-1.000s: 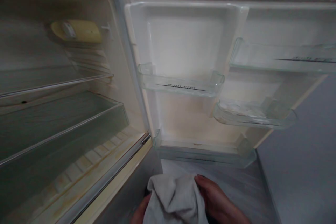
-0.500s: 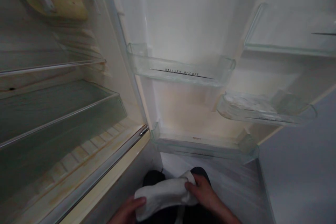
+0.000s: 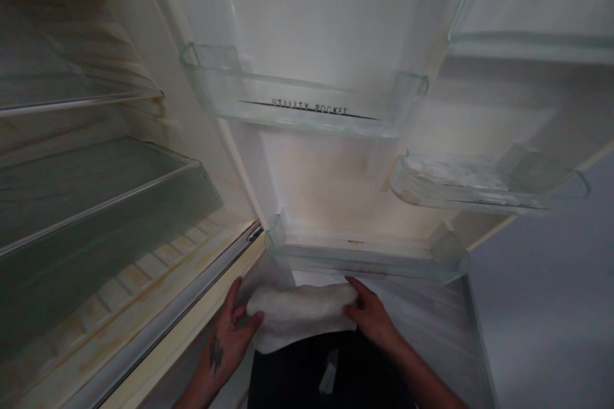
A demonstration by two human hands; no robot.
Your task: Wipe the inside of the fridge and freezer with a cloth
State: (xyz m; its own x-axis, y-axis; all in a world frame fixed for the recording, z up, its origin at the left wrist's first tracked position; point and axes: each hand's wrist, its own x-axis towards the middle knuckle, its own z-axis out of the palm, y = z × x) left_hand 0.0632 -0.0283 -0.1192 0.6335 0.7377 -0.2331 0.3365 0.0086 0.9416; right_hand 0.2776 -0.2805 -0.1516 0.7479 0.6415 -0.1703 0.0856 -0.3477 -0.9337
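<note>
A folded white cloth (image 3: pixel 304 313) is stretched level between my two hands, just above my dark-clad lap. My left hand (image 3: pixel 231 332) pinches its left end, thumb on top. At the right end, my right hand (image 3: pixel 371 314) grips the cloth between thumb and fingers. Beyond the cloth stands an open fridge door (image 3: pixel 326 185) with clear shelves. Nearest to my hands is the lowest door shelf (image 3: pixel 364 262); neither hand touches it.
The fridge interior, with glass shelves (image 3: pixel 96 204) and yellow-brown stains, lies to the left. A clear "UTILITY POCKET" shelf (image 3: pixel 307 102) spans the door. Another door shelf (image 3: pixel 460 182) at right holds whitish residue. Grey floor (image 3: pixel 426 326) shows below the door.
Both hands have risen with the cloth, which now hangs straighter and flatter between them. My left hand shows more fully. The view has shifted, so the fridge parts sit farther left and higher.
</note>
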